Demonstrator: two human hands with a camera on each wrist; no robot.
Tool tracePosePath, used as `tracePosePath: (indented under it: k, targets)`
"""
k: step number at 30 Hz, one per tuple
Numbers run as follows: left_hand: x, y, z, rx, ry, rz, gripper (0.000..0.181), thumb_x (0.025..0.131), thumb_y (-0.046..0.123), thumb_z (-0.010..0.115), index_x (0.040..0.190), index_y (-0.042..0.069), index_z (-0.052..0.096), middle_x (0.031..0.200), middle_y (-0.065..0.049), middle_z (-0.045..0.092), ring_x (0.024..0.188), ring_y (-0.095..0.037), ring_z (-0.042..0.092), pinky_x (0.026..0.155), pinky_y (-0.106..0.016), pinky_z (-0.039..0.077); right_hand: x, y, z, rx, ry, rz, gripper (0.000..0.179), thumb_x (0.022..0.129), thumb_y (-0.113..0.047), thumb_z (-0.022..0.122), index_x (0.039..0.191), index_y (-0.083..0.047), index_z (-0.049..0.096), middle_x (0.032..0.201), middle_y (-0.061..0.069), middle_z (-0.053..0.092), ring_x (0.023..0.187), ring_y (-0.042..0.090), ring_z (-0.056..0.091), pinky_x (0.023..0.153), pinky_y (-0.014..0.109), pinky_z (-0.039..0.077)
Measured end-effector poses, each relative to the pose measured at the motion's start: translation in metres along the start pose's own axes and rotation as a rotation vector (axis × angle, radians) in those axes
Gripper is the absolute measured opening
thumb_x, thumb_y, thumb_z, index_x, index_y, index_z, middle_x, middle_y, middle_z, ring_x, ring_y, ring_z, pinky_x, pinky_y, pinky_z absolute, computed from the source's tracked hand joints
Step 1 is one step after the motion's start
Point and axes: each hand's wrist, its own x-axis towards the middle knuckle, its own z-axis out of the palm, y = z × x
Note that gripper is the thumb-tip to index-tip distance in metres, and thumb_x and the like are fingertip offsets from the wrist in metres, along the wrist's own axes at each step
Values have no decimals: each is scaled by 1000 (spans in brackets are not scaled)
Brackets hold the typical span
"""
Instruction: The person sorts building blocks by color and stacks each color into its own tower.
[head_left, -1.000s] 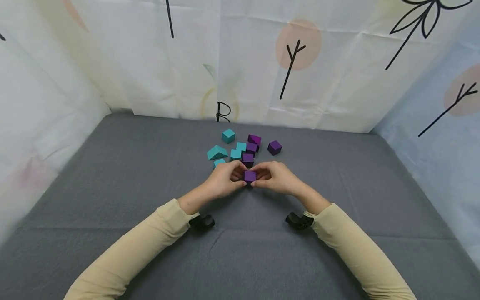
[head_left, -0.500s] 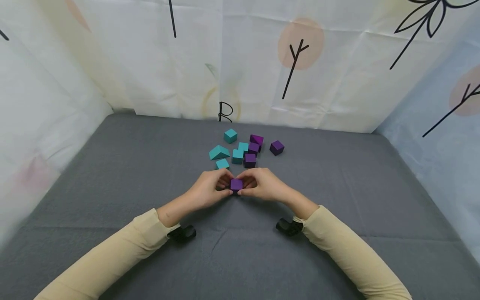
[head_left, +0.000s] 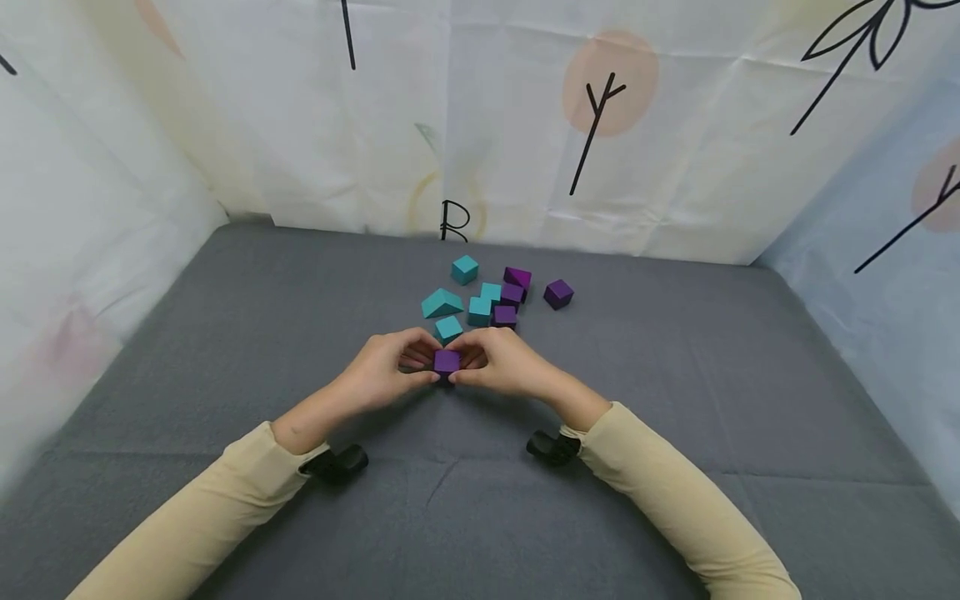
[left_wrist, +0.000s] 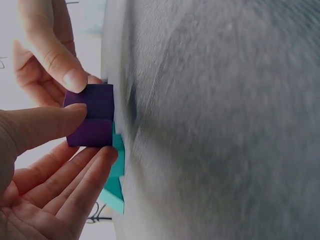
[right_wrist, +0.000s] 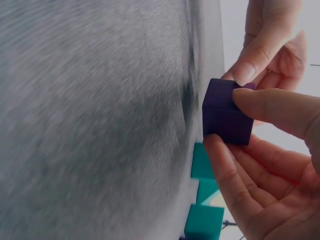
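Observation:
A purple cube [head_left: 447,361] sits low over the grey cloth, pinched from both sides. My left hand [head_left: 378,375] holds its left side, thumb in front and fingers behind. From the right, my right hand [head_left: 506,364] grips it the same way. The left wrist view shows both thumbs on the purple cube [left_wrist: 95,131] and fingertips at its edges. In the right wrist view two of the cube's [right_wrist: 225,122] faces show. Just behind the hands lies a teal cube [head_left: 448,330].
Beyond the hands stand a teal triangular block [head_left: 441,303], another teal cube [head_left: 465,269], and a cluster of teal cubes [head_left: 479,312] and purple cubes [head_left: 505,317]. A magenta-purple triangular block [head_left: 517,278] is at its back. One purple cube [head_left: 558,294] lies apart on the right. A patterned curtain [head_left: 360,125] hangs behind.
Both hands have carried the purple cube leftward, away from in front of the purple cubes to in front of the nearest teal cube. The view has shifted slightly.

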Motion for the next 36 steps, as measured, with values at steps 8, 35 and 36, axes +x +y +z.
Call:
tracePosePath:
  k: [8, 35, 36]
  targets:
    - [-7, -8, -9, 7, -7, -6, 27, 86, 5, 71, 111, -1, 62, 106, -17, 67, 97, -28, 67, 85, -37, 56, 12, -7, 9, 12, -21, 1, 33, 87, -12, 71, 118, 0, 65, 103, 10, 71, 91, 15, 69, 79, 20, 55]
    - [-9, -18, -13, 72, -32, -87, 28, 83, 7, 74, 108, 0, 64, 103, -15, 67, 95, -27, 67, 85, -39, 56, 0, 0, 4, 54, 112, 64, 35, 87, -18, 72, 117, -3, 66, 103, 9, 70, 92, 18, 67, 80, 25, 55]
    - [-9, -18, -13, 76, -33, -92, 28, 83, 8, 74, 108, 0, 64, 103, -15, 67, 95, -27, 66, 85, -39, 56, -2, 3, 1, 63, 126, 59, 34, 87, -18, 72, 116, -2, 66, 102, 9, 70, 91, 18, 67, 81, 26, 55]
